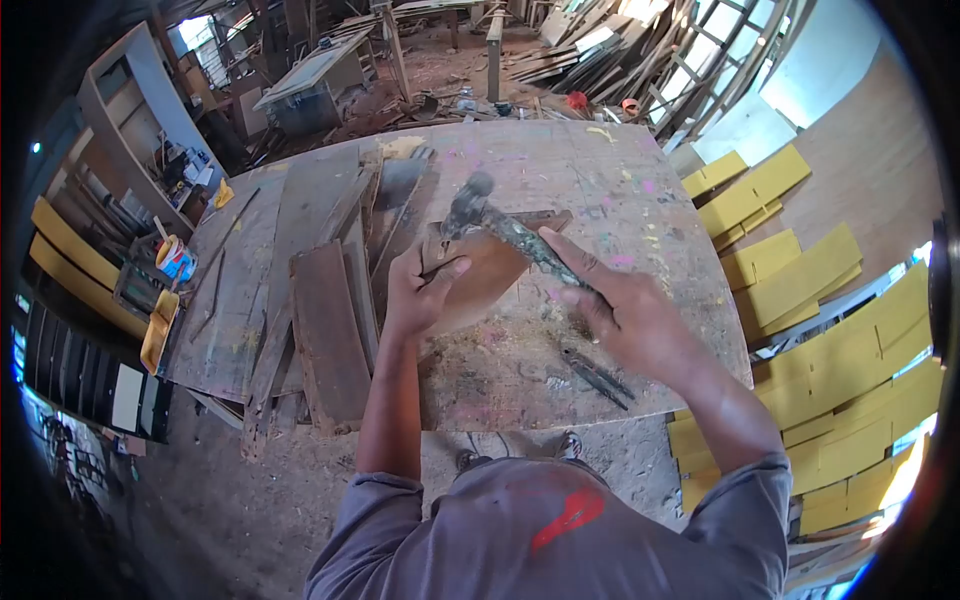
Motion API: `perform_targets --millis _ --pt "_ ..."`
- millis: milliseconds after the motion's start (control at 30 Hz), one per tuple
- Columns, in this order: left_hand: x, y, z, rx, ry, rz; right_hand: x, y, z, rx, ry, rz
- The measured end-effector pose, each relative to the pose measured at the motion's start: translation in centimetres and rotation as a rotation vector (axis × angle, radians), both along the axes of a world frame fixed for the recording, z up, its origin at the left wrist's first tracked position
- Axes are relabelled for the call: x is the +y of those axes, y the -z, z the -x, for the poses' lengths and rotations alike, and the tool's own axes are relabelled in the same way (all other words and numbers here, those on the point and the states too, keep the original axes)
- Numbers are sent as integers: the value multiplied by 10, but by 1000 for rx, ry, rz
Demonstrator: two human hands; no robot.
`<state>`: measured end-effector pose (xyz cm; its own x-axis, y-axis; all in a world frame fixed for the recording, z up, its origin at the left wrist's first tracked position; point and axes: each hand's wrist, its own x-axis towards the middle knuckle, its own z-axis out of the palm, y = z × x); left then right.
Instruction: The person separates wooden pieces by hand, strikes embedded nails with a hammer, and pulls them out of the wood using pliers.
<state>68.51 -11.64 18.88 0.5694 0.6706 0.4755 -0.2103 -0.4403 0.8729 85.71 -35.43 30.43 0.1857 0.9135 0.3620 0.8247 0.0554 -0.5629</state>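
My right hand is closed round the worn, paint-flecked handle of a hammer. The hammer's head is blurred and hangs over the far left part of a brown wooden board. My left hand is closed at that board's left edge, its thumb on the near side, just below the hammer head. A dark strip runs along the board's far edge. Whether a nail is between my left fingers is too small to tell. On the tabletop near my right wrist lies a pair of pliers.
Wooden planks are piled on the paint-stained worktable, left of my left arm. Yellow boards lean along the right side. A paint pot and a yellow tray stand by the left edge. Scrap wood is heaped beyond.
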Motion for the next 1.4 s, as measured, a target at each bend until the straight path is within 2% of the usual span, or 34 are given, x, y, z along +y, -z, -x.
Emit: perform_targets --millis 100,200,300,400,533,633,800,867,967,1000,1067,1133,1167,1233,1267,1367,1400 --pt "-3 -2 -4 -15 -18 -12 -12 -8 -9 120 23 69" --pt "-4 -4 -4 -27 -65 -30 -24 27 -19 243 202 -30" --pt "-5 -11 -5 -35 -46 -33 -32 29 -29 244 230 -182" --pt "-13 -8 -19 -62 45 45 -39 -1 -35 170 237 -267" --pt "-7 25 -38 -124 137 122 -52 -32 -51 -89 198 -98" --pt "-11 12 -37 -129 249 178 -55 -41 -61 -268 180 82" --pt "13 23 -30 -226 210 143 -67 -67 -62 136 322 -398" --pt "17 28 -25 -229 207 162 -68 -63 -57 53 315 -309" --pt "19 27 -28 -262 196 164 -57 -47 -50 -542 187 284" --pt "17 27 -26 -274 186 180 -53 -54 -43 -441 166 258" --pt "21 27 -26 -277 200 172 -51 -52 -57 -388 112 -31" --pt "27 32 -19 -261 222 144 -47 -63 -55 -232 196 -214" --pt "26 34 -18 -256 211 156 -49 -79 -42 -89 317 -252" --pt "24 32 -19 -243 197 170 -47 -73 -43 -78 414 -221" --pt "25 32 -19 -242 207 180 -45 -47 -61 -214 393 -153" --pt "27 32 -21 -252 215 192 -36 -53 -53 -365 141 104" --pt "27 32 -20 -243 212 189 -41 -71 -46 -313 169 184"
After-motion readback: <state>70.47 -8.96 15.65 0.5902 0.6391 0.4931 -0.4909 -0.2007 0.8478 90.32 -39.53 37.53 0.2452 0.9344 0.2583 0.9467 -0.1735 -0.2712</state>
